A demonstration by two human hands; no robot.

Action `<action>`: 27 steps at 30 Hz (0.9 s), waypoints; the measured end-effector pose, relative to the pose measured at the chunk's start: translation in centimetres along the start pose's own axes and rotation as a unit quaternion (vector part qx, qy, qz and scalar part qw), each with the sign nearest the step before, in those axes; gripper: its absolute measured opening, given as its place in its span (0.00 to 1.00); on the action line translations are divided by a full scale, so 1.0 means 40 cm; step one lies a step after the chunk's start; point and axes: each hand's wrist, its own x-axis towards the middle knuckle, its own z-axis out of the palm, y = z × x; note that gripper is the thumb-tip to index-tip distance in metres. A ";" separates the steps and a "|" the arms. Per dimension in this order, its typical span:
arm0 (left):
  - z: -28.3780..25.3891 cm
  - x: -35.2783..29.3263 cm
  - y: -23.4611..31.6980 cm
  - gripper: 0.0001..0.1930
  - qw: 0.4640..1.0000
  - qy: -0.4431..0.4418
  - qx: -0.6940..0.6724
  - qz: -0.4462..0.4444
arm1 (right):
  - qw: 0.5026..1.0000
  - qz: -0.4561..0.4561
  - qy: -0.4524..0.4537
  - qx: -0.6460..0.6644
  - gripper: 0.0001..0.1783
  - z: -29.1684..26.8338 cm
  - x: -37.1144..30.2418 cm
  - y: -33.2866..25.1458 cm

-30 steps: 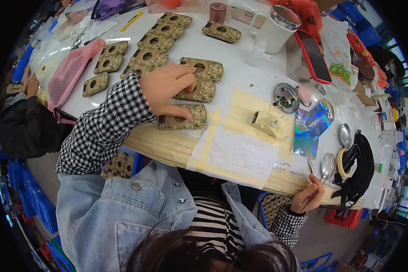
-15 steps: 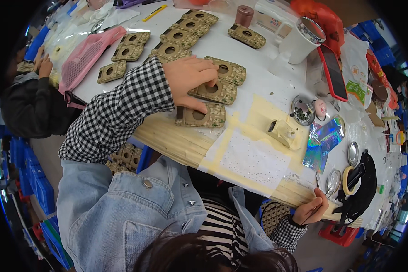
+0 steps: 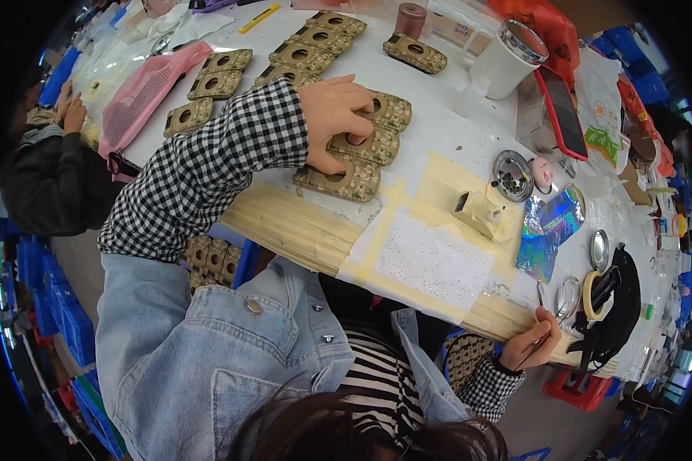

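My left hand (image 3: 337,115) reaches over a short row of camouflage-patterned oblong cases with round holes. Its thumb presses the nearest case (image 3: 359,184), and a bent finger rests at the hole of the middle case (image 3: 384,146). Part of the far case (image 3: 394,112) shows beyond my fingers. By the table's front edge on the right, my right hand (image 3: 532,343) pinches a thin tool (image 3: 542,296) with a light tip; its kind is unclear. Left of that hand lies a white sheet (image 3: 430,265) dotted with tiny specks.
More camouflage cases (image 3: 300,54) lie farther back. A pink mesh bag (image 3: 150,96) is at left. On the right are a white mug (image 3: 507,61), a red-edged phone (image 3: 563,115), a metal dish (image 3: 513,175), holographic packets (image 3: 546,230) and a tape roll (image 3: 592,296). Another person sits far left.
My left hand has drawn in its thumb, and the nearest case has slid away from me, up against the middle one. My right hand still pinches the thin tool.
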 end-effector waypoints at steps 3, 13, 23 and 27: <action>-0.023 -0.067 0.011 0.18 0.987 0.094 -0.127 -0.009 | 1.000 0.001 -0.002 -0.003 0.12 -0.002 0.001 -0.007; 0.191 -0.407 0.186 0.18 0.637 0.156 -0.754 0.050 | 1.000 0.002 -0.013 0.005 0.11 0.003 -0.002 -0.001; 0.340 -0.412 0.224 0.17 0.559 0.110 -0.810 0.140 | 1.000 0.002 -0.022 0.002 0.13 0.001 -0.005 0.007; 0.307 -0.437 0.217 0.19 0.655 0.087 -0.734 0.158 | 0.999 0.000 -0.028 0.015 0.13 0.009 -0.005 0.010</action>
